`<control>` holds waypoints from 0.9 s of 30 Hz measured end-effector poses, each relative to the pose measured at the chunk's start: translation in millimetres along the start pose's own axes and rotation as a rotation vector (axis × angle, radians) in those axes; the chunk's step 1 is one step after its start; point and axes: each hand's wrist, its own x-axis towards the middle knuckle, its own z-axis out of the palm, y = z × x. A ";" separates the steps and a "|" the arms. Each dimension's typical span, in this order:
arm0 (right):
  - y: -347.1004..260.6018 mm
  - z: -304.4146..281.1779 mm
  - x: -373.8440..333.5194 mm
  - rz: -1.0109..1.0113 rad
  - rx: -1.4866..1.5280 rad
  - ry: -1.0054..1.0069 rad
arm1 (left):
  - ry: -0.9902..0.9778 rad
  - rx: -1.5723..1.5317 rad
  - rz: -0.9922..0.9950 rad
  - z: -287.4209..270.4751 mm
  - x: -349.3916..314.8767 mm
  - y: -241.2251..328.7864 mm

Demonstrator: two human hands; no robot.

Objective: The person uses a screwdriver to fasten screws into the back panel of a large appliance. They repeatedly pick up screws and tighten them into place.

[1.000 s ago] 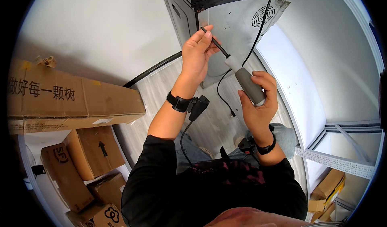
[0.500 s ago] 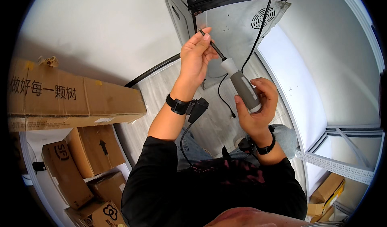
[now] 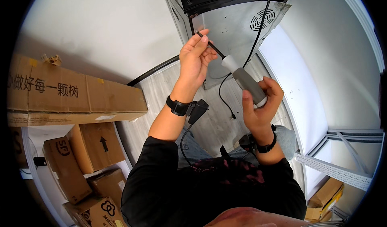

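Note:
A screwdriver (image 3: 246, 81) with a thick grey handle, a pale collar and a dark shaft lies slantwise between my hands, its tip toward the upper left. My left hand (image 3: 195, 59) pinches the shaft close to the tip between thumb and fingers. Around the butt end of the handle curl the thumb and fingers of my right hand (image 3: 261, 112); part of its grip is hidden behind the handle. Beyond the hands stands a black and silver machine (image 3: 225, 23) with a round vent (image 3: 262, 20). The screwdriver's tip appears apart from its metal panel.
A black power cord (image 3: 256, 37) hangs down the machine, and a plug (image 3: 233, 116) lies on the wood-look floor. On the left, a long cardboard box (image 3: 117, 94) sits above several smaller boxes (image 3: 102, 146). A white metal rack (image 3: 338, 166) stands at the right.
The screwdriver's handle has turned about its length, its pale label shifting to the left side. My right thumb and fingers have moved slightly up and right; my left hand still pinches the shaft.

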 end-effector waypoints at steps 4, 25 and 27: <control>3.3 6.1 4.5 -0.034 0.113 0.049 | -0.013 0.024 0.011 -1.7 0.6 -0.8; -14.0 -14.8 14.6 0.356 0.167 -0.194 | -0.031 0.045 0.004 -4.2 3.0 -0.1; -10.4 -10.7 11.9 0.295 0.094 -0.172 | -0.015 0.057 0.004 -2.5 1.4 1.1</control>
